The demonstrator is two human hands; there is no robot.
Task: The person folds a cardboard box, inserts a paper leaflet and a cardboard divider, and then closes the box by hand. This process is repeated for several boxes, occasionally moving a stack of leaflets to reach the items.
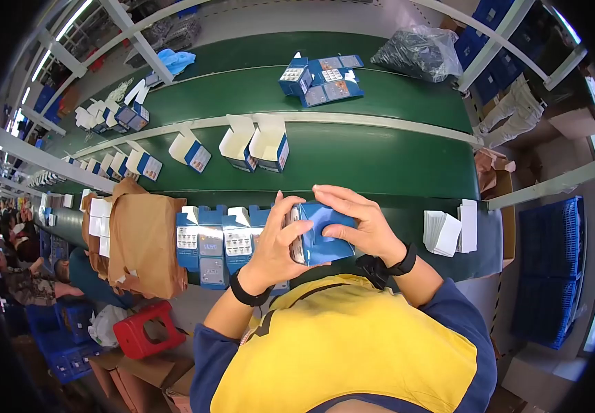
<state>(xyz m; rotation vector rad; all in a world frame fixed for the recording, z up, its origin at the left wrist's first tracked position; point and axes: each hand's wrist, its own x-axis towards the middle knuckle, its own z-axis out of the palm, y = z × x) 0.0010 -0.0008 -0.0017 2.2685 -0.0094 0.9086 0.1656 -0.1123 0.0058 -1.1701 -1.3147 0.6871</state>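
Between both hands, close to my chest, is a blue carton. My left hand grips its left side, with the thumb lying over the near part. Across its upper right lies my right hand, fingers along the far edge and thumb pressed on the blue face. To the left of my left hand, several flat blue-and-white carton blanks lie overlapping on the bench. The underside of the held carton is hidden.
Open cartons stand on the green belt ahead. White leaflets lie at right. A brown paper bag stands at left; a red stool is below it. Carton blanks and a black plastic bag rest on the far belt.
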